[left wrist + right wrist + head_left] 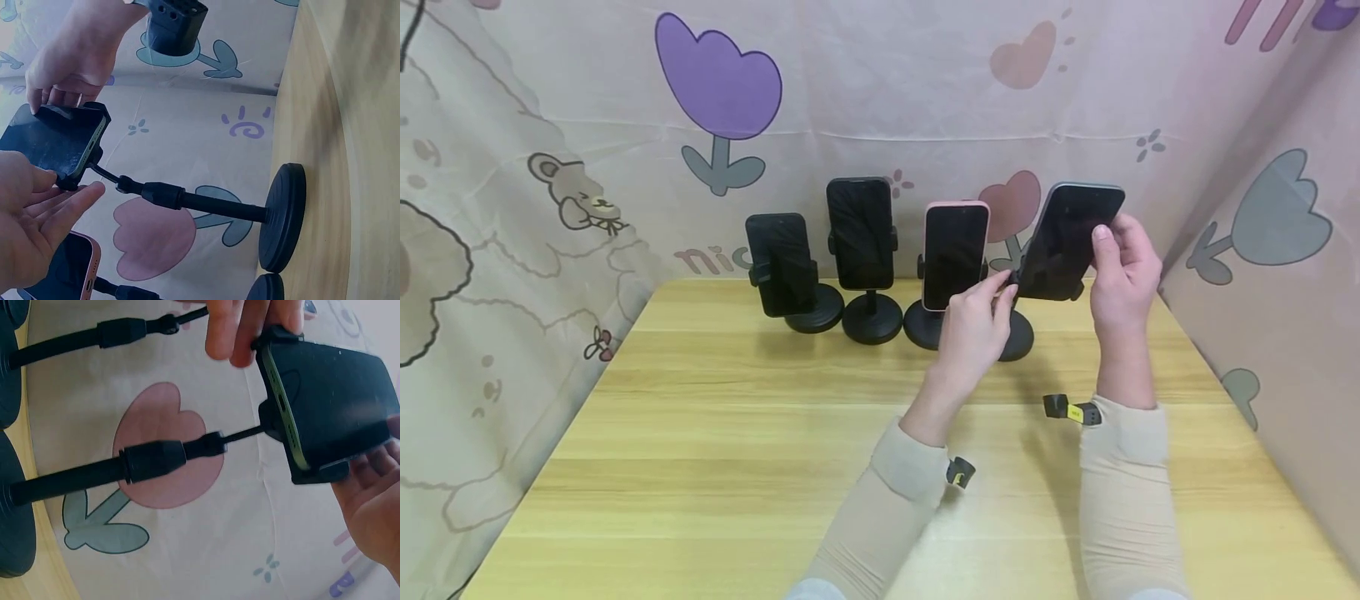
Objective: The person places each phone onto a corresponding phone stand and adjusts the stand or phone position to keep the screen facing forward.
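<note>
A dark-screened phone (1070,237) leans tilted in the clamp (320,474) of the rightmost black phone stand (219,206). My right hand (1123,283) grips the phone's right edge, thumb on the screen side and fingers behind. At the opposite edge, my left hand (973,329) pinches the clamp's side arm with thumb and fingertips. Seen from the right wrist, the phone's port end (284,406) faces the stand's pole. The stand's round base (1018,337) rests on the table, partly covered by the left hand in the head view.
Three more stands hold phones in a row to the left: a pink-edged phone (955,254) close beside my left hand, a black phone (861,233) and another black phone (781,262). A printed curtain (880,83) hangs behind the wooden table (715,467).
</note>
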A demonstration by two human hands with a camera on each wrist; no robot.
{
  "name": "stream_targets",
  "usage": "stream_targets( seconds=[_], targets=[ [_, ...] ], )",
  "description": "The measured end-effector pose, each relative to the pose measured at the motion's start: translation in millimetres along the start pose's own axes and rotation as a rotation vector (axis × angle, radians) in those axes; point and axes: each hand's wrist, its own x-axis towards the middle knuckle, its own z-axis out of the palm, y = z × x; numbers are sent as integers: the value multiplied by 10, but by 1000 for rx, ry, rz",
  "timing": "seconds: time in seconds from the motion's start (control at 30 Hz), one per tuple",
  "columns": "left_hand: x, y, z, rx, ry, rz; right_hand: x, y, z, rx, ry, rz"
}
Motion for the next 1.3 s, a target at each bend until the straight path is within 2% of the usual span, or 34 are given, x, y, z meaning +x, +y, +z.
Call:
stream_targets(
  seconds=[0.13, 0.23, 0.33, 0.47, 0.53, 0.67, 0.77, 0.87, 1.3],
  targets=[
    [-10, 20, 27, -26, -71, -100, -16, -18, 24, -25, 28, 9],
    [-11, 30, 59, -113, -128, -190, -26, -37, 29, -47, 23, 19],
    [-14, 30, 110, -304, -149, -282, -30, -52, 34, -62, 16, 26],
    [-17, 30, 182, -578, -126, -378, -33, -61, 24, -106, 5, 40],
    [-18, 36, 198, -669, -115, -406, -32, -60, 13, -132, -1, 42],
    [-13, 46, 201, -768, -103, -439, -26, -51, -8, -125, -16, 40],
    [-10, 51, 197, -797, -100, -459, -23, -48, -19, -121, -32, 36],
    [-10, 53, 192, -783, -104, -463, -23, -51, -31, -177, -44, 28],
    [-12, 45, 194, -771, -108, -448, -19, -12, -83, -300, -63, 24]
  ],
)
